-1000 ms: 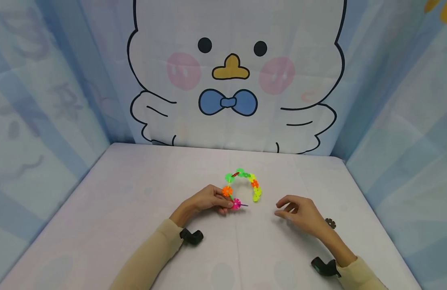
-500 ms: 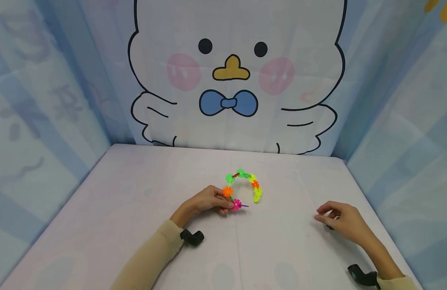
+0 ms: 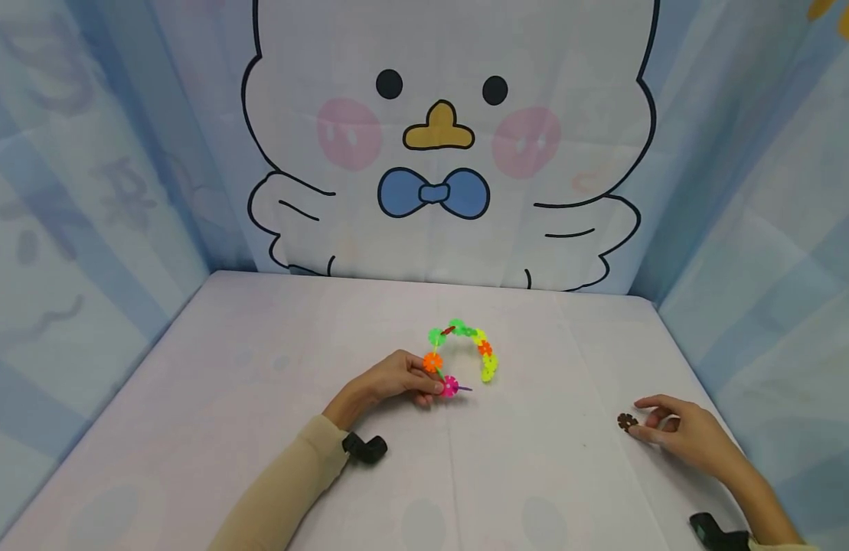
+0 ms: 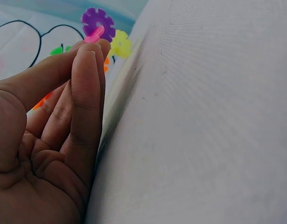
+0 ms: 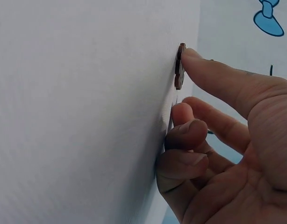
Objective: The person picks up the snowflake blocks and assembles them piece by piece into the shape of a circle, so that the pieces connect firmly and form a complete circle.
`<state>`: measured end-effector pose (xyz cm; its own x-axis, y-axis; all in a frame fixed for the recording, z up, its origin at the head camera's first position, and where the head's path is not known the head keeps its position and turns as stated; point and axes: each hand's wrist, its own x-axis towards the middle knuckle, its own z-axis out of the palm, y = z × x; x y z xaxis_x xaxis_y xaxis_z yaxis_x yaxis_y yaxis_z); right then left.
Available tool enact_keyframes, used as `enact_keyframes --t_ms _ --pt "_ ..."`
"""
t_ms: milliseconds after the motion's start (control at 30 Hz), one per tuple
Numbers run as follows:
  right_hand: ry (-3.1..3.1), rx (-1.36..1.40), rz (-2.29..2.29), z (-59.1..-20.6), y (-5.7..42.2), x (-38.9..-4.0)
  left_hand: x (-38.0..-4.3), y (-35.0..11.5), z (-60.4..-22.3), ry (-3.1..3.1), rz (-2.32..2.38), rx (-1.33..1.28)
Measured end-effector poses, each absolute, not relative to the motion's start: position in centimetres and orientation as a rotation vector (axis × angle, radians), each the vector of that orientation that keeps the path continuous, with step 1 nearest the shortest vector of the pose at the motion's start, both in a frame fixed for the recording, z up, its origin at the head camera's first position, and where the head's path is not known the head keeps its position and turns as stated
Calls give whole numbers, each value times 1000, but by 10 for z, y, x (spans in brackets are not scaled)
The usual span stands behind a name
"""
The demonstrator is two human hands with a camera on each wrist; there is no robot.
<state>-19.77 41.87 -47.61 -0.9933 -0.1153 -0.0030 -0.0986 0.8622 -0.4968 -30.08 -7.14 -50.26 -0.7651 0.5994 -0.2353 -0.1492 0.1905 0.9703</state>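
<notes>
My left hand (image 3: 400, 379) pinches the pink disc (image 3: 450, 386) at the near end of a chain of notched plastic snowflake discs. In the left wrist view a purple disc (image 4: 97, 23) sticks up beyond the fingertips, slotted onto the pink one. From there the chain curves away through orange (image 3: 432, 362) and green discs to yellow ones (image 3: 489, 367). At the right, a brown snowflake disc (image 3: 627, 422) lies flat on the table. The thumb of my right hand (image 3: 693, 432) touches its edge, while the other fingers are bent and apart from it.
The pale cloth-covered table (image 3: 520, 474) ends at a backdrop (image 3: 569, 252) printed with a cartoon bird. Light blue patterned curtains (image 3: 86, 229) hang at both sides. A black wrist camera (image 3: 365, 450) sits on the left sleeve.
My right hand has moved right and toward me, passing over the brown disc, and its thumb now meets the disc's edge. The left hand and the chain have stayed in place.
</notes>
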Motion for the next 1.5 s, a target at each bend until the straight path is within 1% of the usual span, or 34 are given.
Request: enact_keyframes --t_ms 267,700,933,1200,1500 --pt "2975 -197 -791 -477 417 -202 -301 -73 -502 1877 1640 419" --pt "2969 -162 -830 -472 411 -205 -301 -72 -503 1861 1644 432" --pt "2933 -247 -866 -465 408 -210 -301 -73 -503 1862 1637 426" --pt "2747 -214 -1137 -462 388 -220 -301 -73 -503 1856 1644 422" --pt "2519 -297 -1400 -466 354 -234 -302 -73 -504 1847 1645 435"
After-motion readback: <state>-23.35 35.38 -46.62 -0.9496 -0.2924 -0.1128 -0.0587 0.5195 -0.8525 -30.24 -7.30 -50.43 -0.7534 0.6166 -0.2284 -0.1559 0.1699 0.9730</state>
